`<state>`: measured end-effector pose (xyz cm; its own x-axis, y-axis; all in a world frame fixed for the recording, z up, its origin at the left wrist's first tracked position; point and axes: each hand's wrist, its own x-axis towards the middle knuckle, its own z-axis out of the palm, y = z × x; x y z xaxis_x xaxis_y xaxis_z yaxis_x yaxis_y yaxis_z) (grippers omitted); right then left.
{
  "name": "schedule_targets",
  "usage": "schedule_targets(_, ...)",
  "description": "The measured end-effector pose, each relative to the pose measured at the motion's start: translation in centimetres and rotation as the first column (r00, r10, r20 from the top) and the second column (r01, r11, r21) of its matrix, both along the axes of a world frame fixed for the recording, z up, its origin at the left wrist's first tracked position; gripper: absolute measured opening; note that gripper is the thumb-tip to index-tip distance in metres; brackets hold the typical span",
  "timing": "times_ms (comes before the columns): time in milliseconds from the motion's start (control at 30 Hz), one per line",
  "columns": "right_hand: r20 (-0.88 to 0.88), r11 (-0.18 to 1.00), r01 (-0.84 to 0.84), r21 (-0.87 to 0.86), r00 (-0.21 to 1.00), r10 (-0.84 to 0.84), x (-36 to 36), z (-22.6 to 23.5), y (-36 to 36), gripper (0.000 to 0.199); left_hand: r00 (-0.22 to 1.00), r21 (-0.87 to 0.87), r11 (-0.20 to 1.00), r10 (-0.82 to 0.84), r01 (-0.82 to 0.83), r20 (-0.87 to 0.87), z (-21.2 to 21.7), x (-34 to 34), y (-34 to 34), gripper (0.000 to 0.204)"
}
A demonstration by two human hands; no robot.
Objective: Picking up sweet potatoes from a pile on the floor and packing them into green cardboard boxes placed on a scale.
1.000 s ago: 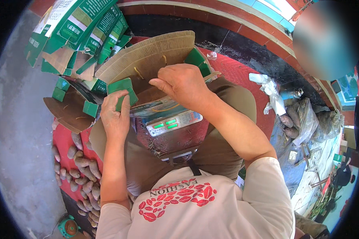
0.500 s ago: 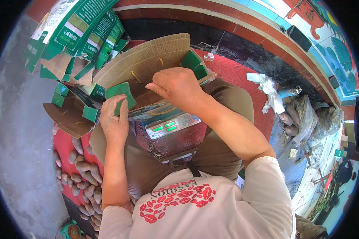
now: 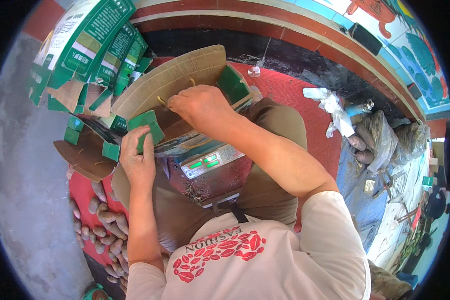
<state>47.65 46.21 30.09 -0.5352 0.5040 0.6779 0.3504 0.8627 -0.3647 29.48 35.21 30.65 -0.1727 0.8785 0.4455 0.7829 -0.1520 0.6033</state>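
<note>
An open cardboard box [image 3: 172,67] with a brown inside and green end flaps stands between my knees. My left hand [image 3: 137,157] grips its left green flap [image 3: 147,126], thumb on one side and fingers on the other. Over the opening, my right hand [image 3: 200,104] is closed, with fingertips pinched at a yellowish cord handle [image 3: 161,101] on the brown inner wall. What lies deeper in the box is hidden by my right hand and forearm. Just below the box, nearer to me, is a scale [image 3: 210,161] with lit green displays.
Several sweet potatoes [image 3: 112,220] lie on the red mat at left. Folded green-and-white cartons [image 3: 92,45] stack at the far left, above another open box [image 3: 82,152]. White plastic bags [image 3: 335,107] and a clear sack [image 3: 380,142] lie at right. A low tiled ledge [image 3: 265,30] runs behind.
My right hand has moved left across the opening to the cord. My left hand stays on the flap. The whole view has shifted slightly.
</note>
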Motion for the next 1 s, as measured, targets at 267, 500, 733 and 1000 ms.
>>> schedule_targets(267, 0.018, 0.998, 0.062, 0.004, 0.998, -0.062, -0.5, -0.6, 0.0, 0.008, 0.991, 0.069, 0.994, 0.074, -0.082, 0.116, 1.2, -1.6, -1.5, 0.016)
schedule_targets(500, 0.032, 0.998, 0.063, -0.006, 0.997, -0.063, 0.2, -0.1, -0.2, 0.010, 0.973, 0.175, 0.959, 0.208, -0.224, 0.102, 2.6, -7.1, -4.1, 0.019)
schedule_targets(733, 0.071, 0.999, 0.018, -0.035, 0.997, -0.015, -0.2, -0.4, -1.0, 0.010, 0.858, 0.050, 0.863, 0.505, -0.502, -0.097, -6.1, -15.0, -9.7, 0.021)
schedule_targets(1000, 0.149, 0.998, 0.007, -0.064, 0.989, 0.002, -0.4, -0.8, -1.3, 0.011, 0.892, -0.288, 0.892, 0.410, -0.349, 0.190, -21.8, -18.1, -17.8, 0.029)
